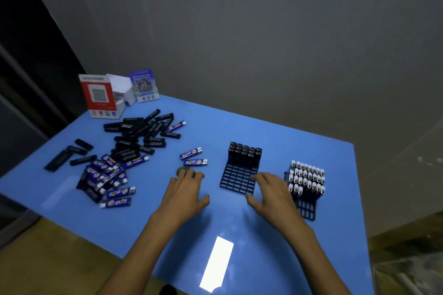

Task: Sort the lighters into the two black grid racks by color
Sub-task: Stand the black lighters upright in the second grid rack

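Two black grid racks stand on the blue table [287, 132]. The middle rack [237, 181] holds several black lighters [244, 154] in its far rows. The right rack [308, 208] is mostly filled with white-capped lighters [308, 178]. Loose black lighters [139, 134] lie piled at the back left, and blue lighters [105, 178] are heaped nearer the front left. Two blue lighters [193, 158] lie just beyond my left hand [185, 195], which rests flat on the table with fingers spread, holding nothing. My right hand [271, 193] is open, fingers reaching over the middle rack's near right corner.
A round coin-like disc [182, 170] sits under my left fingertips. Standing QR-code cards [100, 94] and white boxes [122, 92] are at the table's far left corner. A bright light reflection [217, 263] lies on the near table surface. Grey wall behind.
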`<state>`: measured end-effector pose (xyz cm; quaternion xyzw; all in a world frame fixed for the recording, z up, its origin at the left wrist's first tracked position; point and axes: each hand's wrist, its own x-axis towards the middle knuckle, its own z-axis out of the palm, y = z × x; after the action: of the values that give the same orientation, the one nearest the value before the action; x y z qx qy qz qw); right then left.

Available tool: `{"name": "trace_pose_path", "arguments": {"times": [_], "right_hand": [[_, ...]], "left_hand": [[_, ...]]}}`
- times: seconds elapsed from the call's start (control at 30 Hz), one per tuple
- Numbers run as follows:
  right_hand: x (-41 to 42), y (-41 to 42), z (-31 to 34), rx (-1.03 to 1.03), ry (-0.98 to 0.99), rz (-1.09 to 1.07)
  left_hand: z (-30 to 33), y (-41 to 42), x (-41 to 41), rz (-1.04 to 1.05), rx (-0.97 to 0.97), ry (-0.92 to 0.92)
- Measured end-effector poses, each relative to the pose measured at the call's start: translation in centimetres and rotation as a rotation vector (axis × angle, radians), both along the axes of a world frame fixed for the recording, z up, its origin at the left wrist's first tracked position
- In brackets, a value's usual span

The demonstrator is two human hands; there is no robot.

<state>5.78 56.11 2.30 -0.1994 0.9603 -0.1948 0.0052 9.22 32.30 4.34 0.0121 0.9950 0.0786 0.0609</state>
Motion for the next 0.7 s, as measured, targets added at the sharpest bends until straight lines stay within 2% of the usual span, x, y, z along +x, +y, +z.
{"name": "trace_pose_path", "arguments": {"times": [0.23, 0.43, 0.7], "right_hand": [[-1.2, -9.5, -0.6, -0.008, -0.027, -0.008], [-1.5, -16.7, -1.6, 0.014, -0.091, -0.115], [-1.0, -18.6, -1.2, 0.015, -0.167, -0.335]], "left_hand": [[-0.5, -9.6, -1.4, 0.000, -0.006, 0.009], [-1.8, -16.2, -4.9, -0.136, 0.005, -0.021], [-3.2, -17.0, -10.6, -0.335, 0.061, -0.043]]}}
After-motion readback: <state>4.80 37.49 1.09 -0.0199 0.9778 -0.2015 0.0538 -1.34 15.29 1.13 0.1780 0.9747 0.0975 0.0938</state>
